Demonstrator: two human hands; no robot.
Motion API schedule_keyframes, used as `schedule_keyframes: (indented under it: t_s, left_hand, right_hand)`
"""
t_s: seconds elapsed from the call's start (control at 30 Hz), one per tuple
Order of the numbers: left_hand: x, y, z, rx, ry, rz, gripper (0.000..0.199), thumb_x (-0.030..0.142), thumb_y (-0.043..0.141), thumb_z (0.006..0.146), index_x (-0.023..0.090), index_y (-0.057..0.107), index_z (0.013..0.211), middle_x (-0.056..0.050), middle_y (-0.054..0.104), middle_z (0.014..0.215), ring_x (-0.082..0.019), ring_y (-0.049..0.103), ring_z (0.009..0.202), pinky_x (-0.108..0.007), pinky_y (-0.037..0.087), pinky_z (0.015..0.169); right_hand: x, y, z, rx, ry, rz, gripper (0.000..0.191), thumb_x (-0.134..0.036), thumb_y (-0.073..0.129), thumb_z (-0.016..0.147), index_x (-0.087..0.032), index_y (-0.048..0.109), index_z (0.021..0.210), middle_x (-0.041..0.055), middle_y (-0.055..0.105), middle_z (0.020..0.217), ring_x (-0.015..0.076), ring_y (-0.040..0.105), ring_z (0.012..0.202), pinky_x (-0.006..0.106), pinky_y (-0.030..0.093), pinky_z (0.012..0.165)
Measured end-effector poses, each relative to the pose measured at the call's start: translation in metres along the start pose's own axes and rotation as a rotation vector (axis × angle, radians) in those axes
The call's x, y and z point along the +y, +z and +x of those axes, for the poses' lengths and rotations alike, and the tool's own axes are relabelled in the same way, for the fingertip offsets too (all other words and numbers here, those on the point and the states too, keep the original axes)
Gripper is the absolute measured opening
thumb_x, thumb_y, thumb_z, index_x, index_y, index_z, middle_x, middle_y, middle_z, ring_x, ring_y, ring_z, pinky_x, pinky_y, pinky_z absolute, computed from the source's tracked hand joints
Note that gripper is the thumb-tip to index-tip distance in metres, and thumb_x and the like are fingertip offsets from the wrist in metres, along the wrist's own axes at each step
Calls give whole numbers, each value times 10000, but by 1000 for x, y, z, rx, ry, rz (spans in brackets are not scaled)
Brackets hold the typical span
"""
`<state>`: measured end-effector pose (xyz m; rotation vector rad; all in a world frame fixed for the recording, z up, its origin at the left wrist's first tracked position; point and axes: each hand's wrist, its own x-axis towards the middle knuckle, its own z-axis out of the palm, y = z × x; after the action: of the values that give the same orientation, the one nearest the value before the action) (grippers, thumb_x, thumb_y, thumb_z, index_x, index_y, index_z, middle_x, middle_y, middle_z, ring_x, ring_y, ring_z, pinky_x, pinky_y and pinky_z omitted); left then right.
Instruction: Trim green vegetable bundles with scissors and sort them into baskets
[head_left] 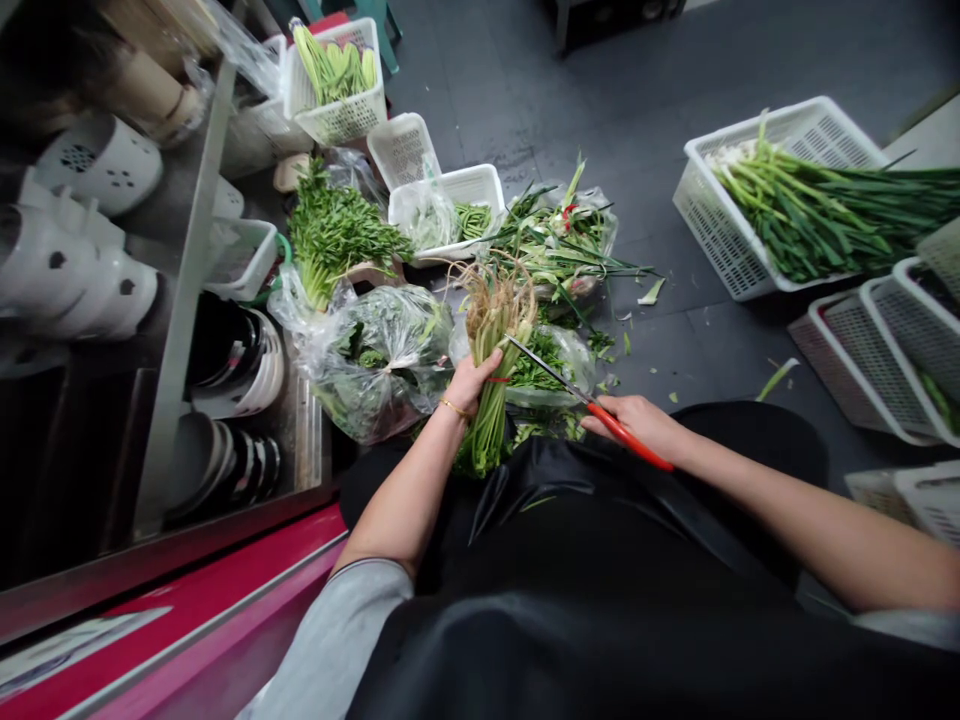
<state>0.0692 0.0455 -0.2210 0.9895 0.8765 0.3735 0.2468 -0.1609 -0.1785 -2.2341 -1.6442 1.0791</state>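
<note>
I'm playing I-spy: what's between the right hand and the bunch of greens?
The red-handled scissors. In the head view, they stretch from the right hand to the root end of the bunch of greens.

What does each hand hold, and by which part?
Left hand: green bunch, by its stems near the roots. Right hand: scissors, by their red handles.

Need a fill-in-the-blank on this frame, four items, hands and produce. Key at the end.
1. The right hand holds a pair of ____ with orange-red handles.
2. The left hand holds a bundle of green stems whose upper end in the picture is a tangle of brownish ____.
3. The colour of the tie around that bundle is ____.
4. The large basket with long green stalks stands toward the picture's ____ side.

Missing words: scissors; roots; red; right.
</note>
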Motion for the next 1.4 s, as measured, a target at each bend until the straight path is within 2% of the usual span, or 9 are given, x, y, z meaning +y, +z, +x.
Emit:
schedule_keyframes:
  t_s: [0.13, 0.27, 0.43, 0.6, 0.7, 0.87, 1.07, 1.2, 1.4]
  left_hand:
    - [8, 2, -4, -33, -69, -73, 654, 700, 763, 504, 138, 627, 812, -77, 671, 700, -253, 672, 767, -355, 539, 682]
    - [10, 4, -5, 36, -63, -66, 610, 605, 825, 481, 133, 622, 809, -38, 641, 642, -196, 637, 637, -316, 513, 606]
    - [6, 6, -5, -4, -45, -60, 573, 506, 869, 458, 126, 604, 794, -6, 633, 645, -130, 583, 547, -287, 495, 590]
    - [4, 3, -1, -7, -67, -55, 582, 543, 849, 482, 122, 615, 809, -12, 633, 645, -133, 579, 562, -289, 486, 598]
    - [3, 1, 0, 4, -54, -19, 559, 543, 839, 507, 122, 618, 802, -10, 629, 647, -123, 562, 554, -271, 458, 573]
    - [0, 3, 0, -15, -6, 25, 543, 523, 831, 539, 122, 634, 847, -14, 639, 696, -124, 572, 608, -267, 463, 625]
    - [-5, 0, 2, 8, 71, 130, 497, 467, 836, 559, 123, 629, 852, -14, 632, 725, -123, 565, 620, -261, 452, 623]
    - [-11, -1, 4, -37, 79, 153, 471, 453, 813, 604, 132, 637, 899, -22, 643, 795, -130, 580, 678, -257, 451, 664]
    - [-8, 1, 3, -126, 83, 170, 434, 450, 789, 634, 132, 643, 891, -29, 649, 842, -139, 586, 745, -258, 456, 722]
  right_hand:
    - [5, 6, -5, 12, -1, -70, 526, -669, 254, 901, -210, 471, 763, 75, 623, 727, 217, 626, 699, 286, 405, 640]
    - [1, 3, -5, 9, 57, -178, 497, -643, 296, 913, -196, 506, 859, 103, 663, 790, 260, 655, 766, 298, 394, 642]
    - [-9, -5, 3, -32, 61, -194, 517, -666, 295, 910, -187, 485, 948, 121, 678, 839, 282, 667, 805, 307, 397, 643]
    - [-3, -7, 3, 4, 79, -209, 497, -643, 272, 923, -203, 494, 861, 106, 667, 796, 274, 664, 802, 302, 396, 651]
    - [4, -14, 0, -29, 71, -200, 476, -632, 272, 925, -208, 484, 876, 95, 666, 808, 261, 661, 784, 294, 389, 630]
    - [5, -25, 3, -91, 31, -202, 485, -646, 286, 914, -199, 476, 918, 107, 666, 836, 274, 659, 792, 308, 400, 640]
    - [5, -21, 6, -77, 21, -205, 487, -642, 278, 918, -199, 478, 906, 112, 664, 840, 280, 661, 801, 315, 408, 655]
    - [3, -23, 3, -95, 36, -240, 483, -636, 286, 921, -195, 483, 920, 120, 676, 862, 289, 665, 814, 325, 414, 665]
    - [-8, -26, 7, -79, 70, -380, 600, -713, 224, 895, -175, 481, 962, 154, 676, 889, 327, 664, 822, 345, 399, 632]
